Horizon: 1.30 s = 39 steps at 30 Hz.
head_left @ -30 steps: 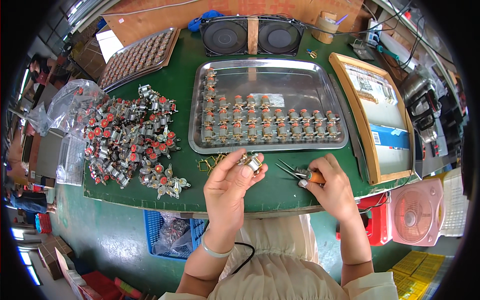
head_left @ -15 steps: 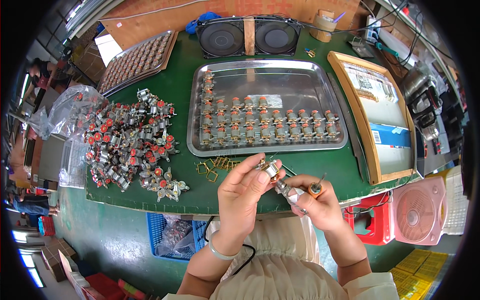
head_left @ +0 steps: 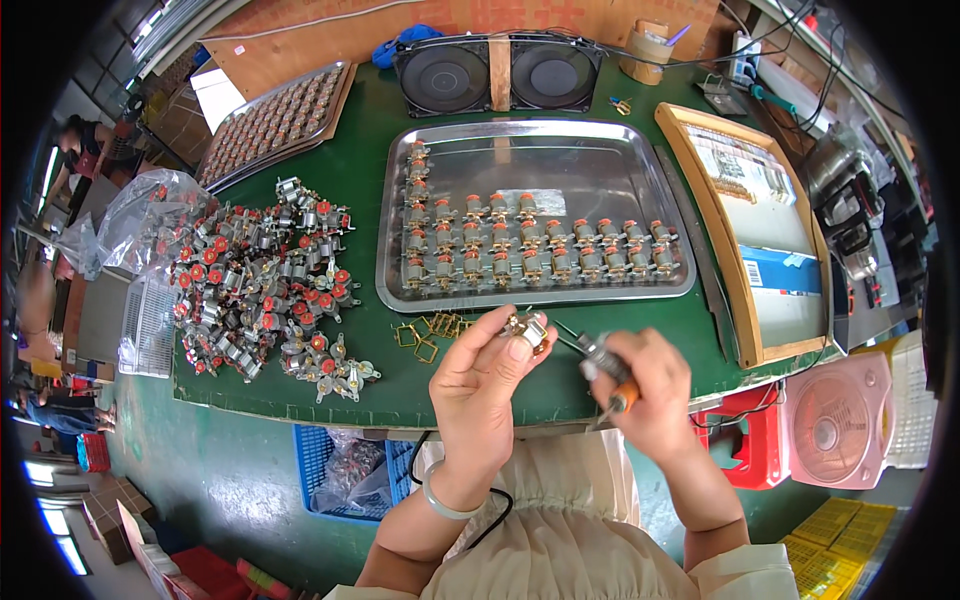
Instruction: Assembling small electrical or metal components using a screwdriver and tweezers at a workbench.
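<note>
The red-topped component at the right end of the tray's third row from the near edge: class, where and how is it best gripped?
Probably pinch the component by its metal body, below the red top, coming from above and the right. It appears upright; neighbours stand close on its left and near sides, while none stands directly right.

Head view, one: left fisheye of a side-by-side pair, worn on the head. Faces down and forward across the surface (head_left: 360,130) to the board (head_left: 290,60) at its back. Hands (head_left: 478,395) near, below centre. Field wide; straight edges bent toward rim.
</note>
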Each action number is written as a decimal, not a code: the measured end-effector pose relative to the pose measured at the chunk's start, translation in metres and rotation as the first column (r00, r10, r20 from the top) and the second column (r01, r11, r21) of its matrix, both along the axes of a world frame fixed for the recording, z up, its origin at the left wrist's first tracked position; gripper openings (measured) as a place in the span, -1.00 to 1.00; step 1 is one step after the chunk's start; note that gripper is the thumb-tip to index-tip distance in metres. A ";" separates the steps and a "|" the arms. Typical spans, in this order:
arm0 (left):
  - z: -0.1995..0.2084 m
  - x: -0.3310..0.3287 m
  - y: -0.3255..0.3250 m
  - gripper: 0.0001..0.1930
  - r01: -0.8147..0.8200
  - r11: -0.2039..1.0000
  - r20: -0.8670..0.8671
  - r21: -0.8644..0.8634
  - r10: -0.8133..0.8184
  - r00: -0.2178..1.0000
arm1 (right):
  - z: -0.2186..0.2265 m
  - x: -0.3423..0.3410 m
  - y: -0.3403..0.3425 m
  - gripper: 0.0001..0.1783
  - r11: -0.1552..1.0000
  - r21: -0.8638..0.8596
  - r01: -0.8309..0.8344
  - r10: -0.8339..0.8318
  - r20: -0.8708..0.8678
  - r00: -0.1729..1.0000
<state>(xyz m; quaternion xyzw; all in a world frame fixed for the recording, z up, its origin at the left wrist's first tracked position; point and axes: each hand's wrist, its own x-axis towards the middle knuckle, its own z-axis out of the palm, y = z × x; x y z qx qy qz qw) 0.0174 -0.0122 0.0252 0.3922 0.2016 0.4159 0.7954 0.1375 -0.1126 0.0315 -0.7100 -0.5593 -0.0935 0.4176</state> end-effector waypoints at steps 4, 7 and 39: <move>0.004 -0.004 0.004 -0.67 0.016 0.999 -0.060 -0.028 -0.018 0.998 | -0.009 0.026 -0.017 -0.72 0.950 -0.266 0.165 -0.152 0.068 0.986; 0.004 -0.007 0.006 -0.67 0.035 0.996 -0.052 -0.082 -0.039 0.998 | -0.006 0.023 -0.020 -0.69 0.924 -0.341 0.172 -0.196 -0.037 0.980; 0.005 -0.010 0.004 -0.65 0.057 0.976 0.126 -0.209 -0.031 0.992 | -0.004 -0.035 -0.010 -0.69 0.983 0.026 -0.184 0.173 -0.492 0.853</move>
